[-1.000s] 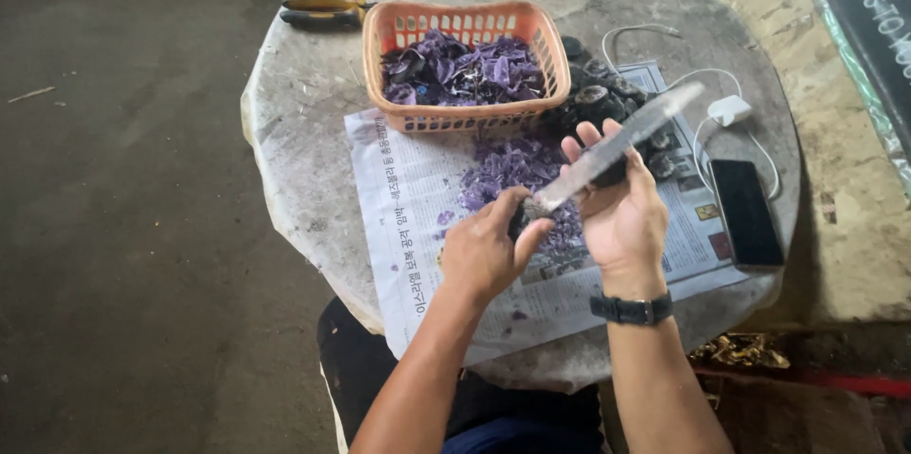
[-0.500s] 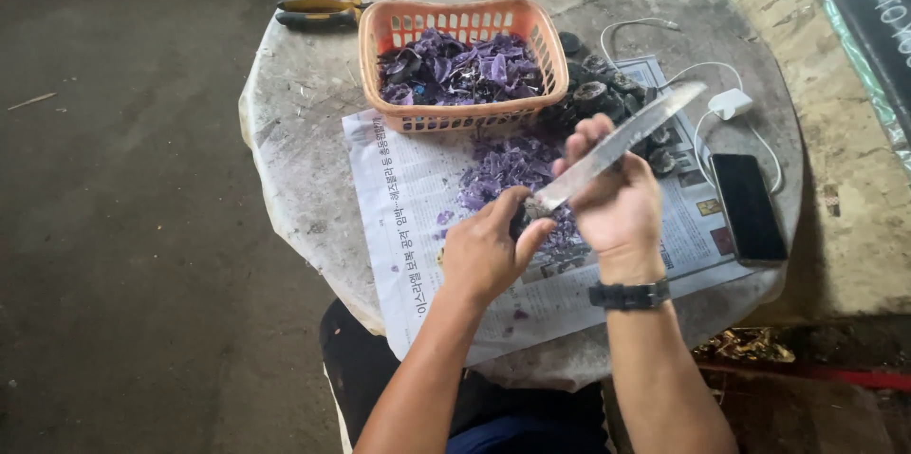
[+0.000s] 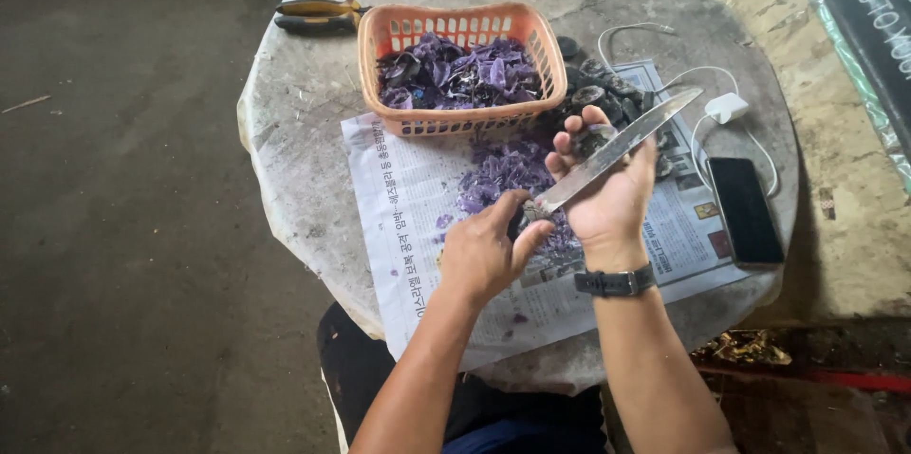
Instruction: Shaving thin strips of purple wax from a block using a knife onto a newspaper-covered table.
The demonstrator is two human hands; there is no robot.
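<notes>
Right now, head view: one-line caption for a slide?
Left hand grips a long knife laid across a small dark piece in the right hand, above purple scraps on newspaper.

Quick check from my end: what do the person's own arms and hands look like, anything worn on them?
Both forearms are bare, with no sleeves in view and no gloves. The left hand has nothing on it or on its wrist. The right hand is bare too, but its wrist carries a dark wristwatch with a black strap. No rings that I can make out.
</notes>
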